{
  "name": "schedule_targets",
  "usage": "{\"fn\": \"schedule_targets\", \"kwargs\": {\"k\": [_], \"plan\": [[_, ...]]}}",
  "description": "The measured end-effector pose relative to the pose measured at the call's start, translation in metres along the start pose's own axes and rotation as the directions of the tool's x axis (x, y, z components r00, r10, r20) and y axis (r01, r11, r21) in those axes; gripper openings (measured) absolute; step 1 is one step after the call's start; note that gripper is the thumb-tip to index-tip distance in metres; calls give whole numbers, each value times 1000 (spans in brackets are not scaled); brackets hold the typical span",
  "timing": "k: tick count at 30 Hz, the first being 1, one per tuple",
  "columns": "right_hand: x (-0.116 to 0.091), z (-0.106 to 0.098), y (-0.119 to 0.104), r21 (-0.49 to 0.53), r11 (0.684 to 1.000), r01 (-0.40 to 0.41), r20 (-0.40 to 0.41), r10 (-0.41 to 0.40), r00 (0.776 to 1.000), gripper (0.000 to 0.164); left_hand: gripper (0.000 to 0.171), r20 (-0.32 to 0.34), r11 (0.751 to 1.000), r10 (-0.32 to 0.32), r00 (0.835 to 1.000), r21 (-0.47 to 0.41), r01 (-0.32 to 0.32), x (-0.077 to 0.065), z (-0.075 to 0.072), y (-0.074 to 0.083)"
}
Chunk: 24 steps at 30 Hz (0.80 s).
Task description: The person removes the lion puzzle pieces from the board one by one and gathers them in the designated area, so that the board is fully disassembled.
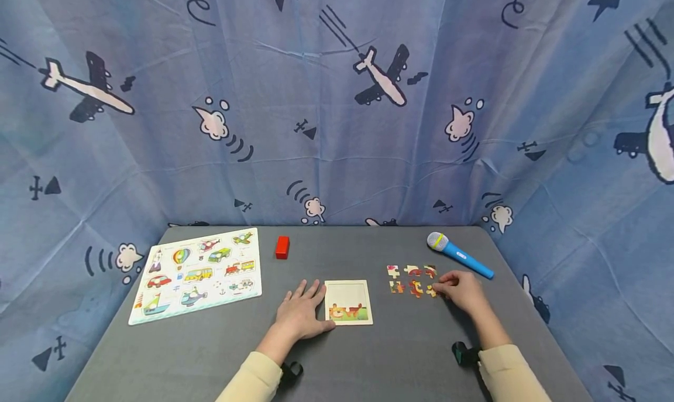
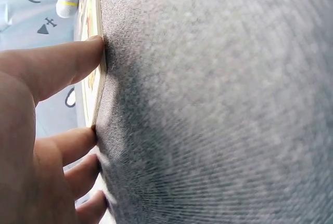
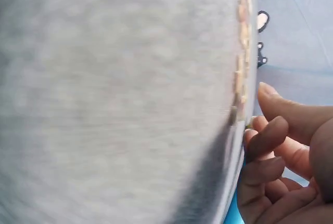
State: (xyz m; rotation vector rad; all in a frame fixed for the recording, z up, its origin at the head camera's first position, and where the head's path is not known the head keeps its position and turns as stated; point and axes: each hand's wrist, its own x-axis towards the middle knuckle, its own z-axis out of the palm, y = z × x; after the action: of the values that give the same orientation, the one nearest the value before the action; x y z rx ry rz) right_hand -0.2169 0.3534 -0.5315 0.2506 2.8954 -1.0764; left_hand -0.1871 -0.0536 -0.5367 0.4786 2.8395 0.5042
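A small square puzzle frame (image 1: 348,286) lies on the grey table, with pieces along its bottom part that make a strip of an orange animal on green (image 1: 348,312). My left hand (image 1: 299,315) lies spread at its left side. The left thumb touches the tray's lower left corner, and the index finger reaches the upper left edge. To the right, several loose jigsaw pieces (image 1: 416,288) lie in two rows. My right hand (image 1: 463,291) is at the lower right piece (image 1: 431,291), fingertips right at its edge. In the right wrist view, a gap shows between thumb (image 3: 268,90) and bent fingers.
A blue toy microphone (image 1: 466,260) lies behind the right hand. A red block (image 1: 282,247) stands behind the left hand, and a white picture board of vehicles (image 1: 200,276) lies at the left. A patterned blue curtain (image 1: 326,127) borders the table's back and sides.
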Motion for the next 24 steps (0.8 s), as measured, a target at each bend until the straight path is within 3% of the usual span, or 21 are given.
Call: {"fn": "schedule_targets", "kwargs": {"k": [10,18,24], "plan": [[-6,-1,-33,77,995,67,6,-67,998,32,92,51,998,8,999,59,-11,-3,-7,3],[-15,13,-60,68,982,178,-5,-178,984,33,92,26,997,16,1000,72,-18,-3,-6,1],[-23,29,-81,127,971,201,25,-206,978,35,92,6,998,23,1000,53,-23,0,-4,-3]]}}
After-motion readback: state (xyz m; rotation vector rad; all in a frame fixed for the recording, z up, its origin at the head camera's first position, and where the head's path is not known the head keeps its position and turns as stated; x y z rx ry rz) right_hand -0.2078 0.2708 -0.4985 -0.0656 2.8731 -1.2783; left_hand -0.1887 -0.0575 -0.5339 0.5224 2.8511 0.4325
